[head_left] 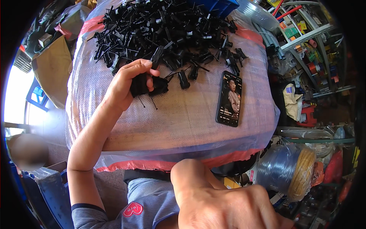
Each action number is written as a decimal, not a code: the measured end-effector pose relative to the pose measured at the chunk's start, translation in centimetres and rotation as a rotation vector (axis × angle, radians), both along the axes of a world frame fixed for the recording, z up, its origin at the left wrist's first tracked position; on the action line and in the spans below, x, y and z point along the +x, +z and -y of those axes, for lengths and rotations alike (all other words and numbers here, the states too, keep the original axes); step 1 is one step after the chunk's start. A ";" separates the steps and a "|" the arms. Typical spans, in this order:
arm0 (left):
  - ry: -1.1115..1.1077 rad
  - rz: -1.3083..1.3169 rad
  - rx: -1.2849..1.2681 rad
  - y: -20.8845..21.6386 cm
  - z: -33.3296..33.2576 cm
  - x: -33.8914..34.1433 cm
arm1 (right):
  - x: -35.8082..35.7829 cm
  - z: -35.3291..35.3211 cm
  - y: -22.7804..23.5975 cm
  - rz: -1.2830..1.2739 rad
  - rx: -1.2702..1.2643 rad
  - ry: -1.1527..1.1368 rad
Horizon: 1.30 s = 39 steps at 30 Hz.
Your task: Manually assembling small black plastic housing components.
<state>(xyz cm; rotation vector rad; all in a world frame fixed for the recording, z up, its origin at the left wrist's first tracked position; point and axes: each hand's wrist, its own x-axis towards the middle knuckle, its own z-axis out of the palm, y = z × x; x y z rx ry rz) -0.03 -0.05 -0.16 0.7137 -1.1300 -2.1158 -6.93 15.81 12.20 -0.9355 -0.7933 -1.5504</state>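
Note:
My left hand (131,78) is closed around several small black plastic parts (140,84) at the near left side of the heap. Thin dark stems poke out below the palm, and one narrow part (156,56) stands up by the thumb and fingertips. The large heap of black parts (152,32) spreads across the far side of the table. Close to the camera at the lower right, my right hand (228,204) shows its back and bent knuckles, away from the tabletop. Its fingertips are hidden, so whatever it may hold does not show.
A phone (230,99) with its screen lit lies right of the heap. Clear plastic sheeting with red bands covers the table (171,129). A blue bin (217,7) stands behind the heap. Wrapped coils of tubing (284,170) and crowded shelves (305,45) line the right side.

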 end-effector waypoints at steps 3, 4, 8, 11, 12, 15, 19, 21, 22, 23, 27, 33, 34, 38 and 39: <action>-0.004 -0.003 -0.003 0.1 0.0 -0.2 | -0.3 0.3 -0.2 -0.033 -0.086 -0.012; -0.008 -0.007 -0.002 0.2 0.0 -0.3 | -0.3 0.2 -0.2 -0.044 -0.078 -0.072; 0.015 0.012 0.002 -0.1 0.3 0.7 | 0.0 1.4 -1.7 0.003 -0.200 -0.360; 0.014 -0.029 0.026 -0.1 0.3 0.7 | -0.8 0.9 -4.7 -0.118 0.112 -0.597; -0.012 -0.035 0.021 0.3 0.0 -0.1 | -2.0 1.2 -5.4 -0.215 0.158 -0.648; -0.022 -0.049 0.057 0.0 0.0 -0.5 | -3.2 2.2 -9.4 -0.186 0.403 -0.712; 0.005 -0.043 0.061 -0.1 -0.1 0.1 | -3.6 3.2 -11.2 -0.153 0.514 -0.678; -0.002 -0.046 0.069 -0.3 0.0 0.2 | -3.9 3.5 -11.4 -0.175 0.553 -0.704; -0.001 -0.047 0.064 -0.3 0.1 0.2 | -3.9 3.5 -11.5 -0.174 0.547 -0.703; -0.002 -0.048 0.062 -0.3 0.1 0.1 | -4.0 3.6 -11.6 -0.165 0.583 -0.703; -0.002 -0.052 0.057 -0.4 0.2 0.0 | -4.0 3.6 -12.1 -0.118 0.735 -0.708; -0.018 -0.014 0.038 -0.1 0.0 0.2 | -4.0 3.8 -12.1 -0.133 0.780 -0.745; -0.018 -0.014 0.038 -0.1 0.0 0.1 | -4.1 3.8 -12.1 -0.133 0.780 -0.745; -0.018 -0.016 0.040 -0.1 0.1 0.1 | -4.4 4.1 -12.4 -0.262 0.705 -0.822; -0.015 -0.017 0.039 -0.2 0.1 0.2 | -4.3 4.2 -12.1 -0.315 0.698 -0.885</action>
